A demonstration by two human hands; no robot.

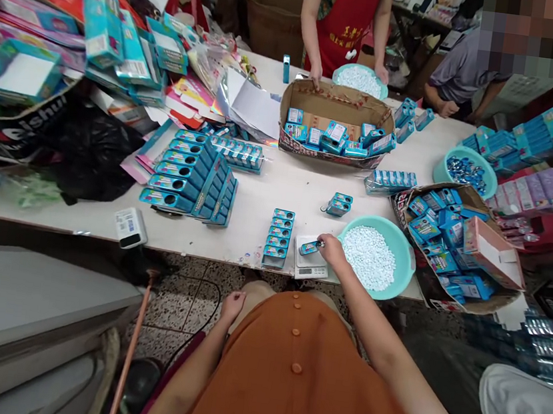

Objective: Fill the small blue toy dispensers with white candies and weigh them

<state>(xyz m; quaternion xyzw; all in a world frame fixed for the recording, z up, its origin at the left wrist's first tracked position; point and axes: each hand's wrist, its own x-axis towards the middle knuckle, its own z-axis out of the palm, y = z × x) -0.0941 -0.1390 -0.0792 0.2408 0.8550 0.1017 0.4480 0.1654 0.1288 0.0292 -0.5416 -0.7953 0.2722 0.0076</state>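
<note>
Nearest to us, the left hand (232, 307) rests loosely curled beside the lap; we cannot tell whether its fingers enclose anything. Beyond it, at the table's near edge, a white scale (310, 265) carries a small blue box (309, 247). The right hand (334, 251) reaches to this box's right end, fingertips drawn together there; we cannot tell whether they pinch the box itself or a small dark piece at its end. Just right of the scale we see a turquoise basin (409, 267) of white pellets; to its left, a row of blue boxes (279, 237). Farther off stands a cardboard carton (308, 149) holding more blue boxes, touched by a co-worker's hand (316, 72).
</note>
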